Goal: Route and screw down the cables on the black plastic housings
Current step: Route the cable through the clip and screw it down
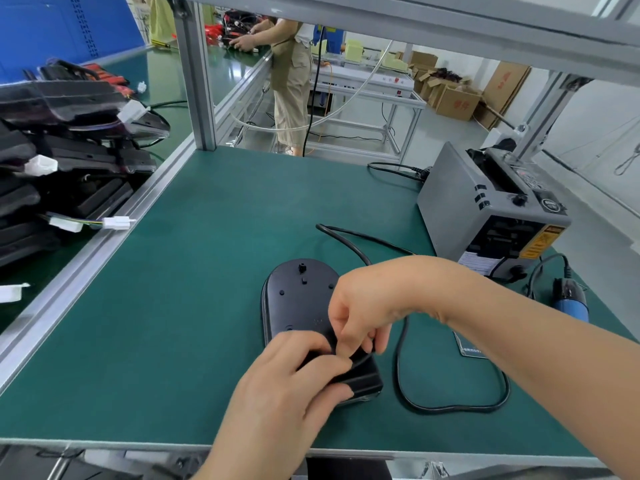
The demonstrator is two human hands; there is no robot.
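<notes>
Nearest us, our left hand [291, 375] curls over the near end of the black housing [298, 299], thumb against its front edge, gripping it on the green mat [173, 323]. Our right hand [360, 313], wrist bent sharply down, pinches the black cable [450, 407] against that end. The cable loops rightward over open mat. Farther off, an aluminium rail [104, 237] bounds the left, and a grey tape dispenser [485, 216] stands back right.
</notes>
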